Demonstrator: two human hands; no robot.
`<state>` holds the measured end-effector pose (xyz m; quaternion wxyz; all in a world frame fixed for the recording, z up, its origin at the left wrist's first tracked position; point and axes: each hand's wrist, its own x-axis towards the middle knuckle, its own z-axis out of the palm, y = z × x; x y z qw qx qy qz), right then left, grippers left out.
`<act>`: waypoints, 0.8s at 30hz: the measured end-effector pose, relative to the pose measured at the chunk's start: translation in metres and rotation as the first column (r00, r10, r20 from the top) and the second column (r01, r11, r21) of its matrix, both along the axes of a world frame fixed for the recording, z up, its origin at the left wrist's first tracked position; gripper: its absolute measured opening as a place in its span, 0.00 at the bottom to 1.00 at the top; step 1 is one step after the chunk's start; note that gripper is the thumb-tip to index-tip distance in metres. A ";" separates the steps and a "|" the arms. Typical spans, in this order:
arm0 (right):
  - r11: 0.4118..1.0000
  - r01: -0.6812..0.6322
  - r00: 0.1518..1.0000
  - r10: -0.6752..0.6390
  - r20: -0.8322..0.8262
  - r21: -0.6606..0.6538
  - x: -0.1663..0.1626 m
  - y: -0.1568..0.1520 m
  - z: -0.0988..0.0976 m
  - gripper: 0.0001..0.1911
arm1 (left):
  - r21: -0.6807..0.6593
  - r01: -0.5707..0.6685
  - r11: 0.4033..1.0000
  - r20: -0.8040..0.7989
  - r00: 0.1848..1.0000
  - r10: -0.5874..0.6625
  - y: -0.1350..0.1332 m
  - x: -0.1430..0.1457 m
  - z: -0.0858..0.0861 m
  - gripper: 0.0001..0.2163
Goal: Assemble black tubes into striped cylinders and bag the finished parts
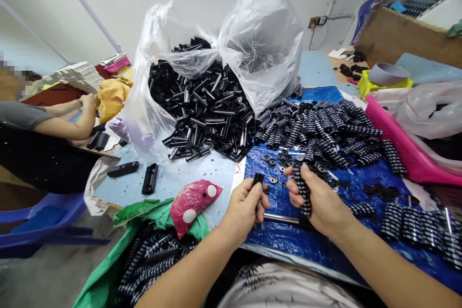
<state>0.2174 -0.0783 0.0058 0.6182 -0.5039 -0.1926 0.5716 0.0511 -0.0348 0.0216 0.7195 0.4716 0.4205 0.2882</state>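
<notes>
My left hand (pixel 246 206) pinches a short glossy black plastic tube (pixel 257 179), its end pointing up. To the right of it, my right hand (pixel 321 199) is wrapped round a black roller with rows of white marks (pixel 301 187), held nearly upright. The two parts are apart. Below and between my hands, a metal rod with a dark end (pixel 281 218) lies across the blue sheet (pixel 274 238). Small round black discs (pixel 273 179) are scattered just beyond my hands. Behind them is a heap of similar white-marked rollers (pixel 317 127).
A clear plastic bag (pixel 265 38) spills black tubes (pixel 212 110) at the back. Near the front are a pink bundle (pixel 195 204) and a green sack (pixel 97 269) of rollers. A pink basket (pixel 407 144) stands right. At left, another person's arm (pixel 68 125) reaches to a yellow bag (pixel 112 98).
</notes>
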 end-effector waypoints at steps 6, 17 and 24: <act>0.997 0.068 0.995 -0.066 -0.069 0.027 -0.015 -0.008 0.002 0.24 | 0.121 -0.034 0.992 -0.068 0.997 0.042 -0.011 0.011 -0.001 0.18; 0.918 -0.208 0.566 -0.170 0.807 0.339 -0.005 -0.022 -0.016 0.50 | 0.139 -0.023 0.990 -0.003 1.000 0.024 -0.016 0.022 0.001 0.14; 0.764 -0.484 0.121 -0.425 0.897 0.427 0.009 -0.031 -0.016 0.49 | 0.103 -0.030 0.994 -0.041 0.999 0.034 -0.019 0.009 0.006 0.22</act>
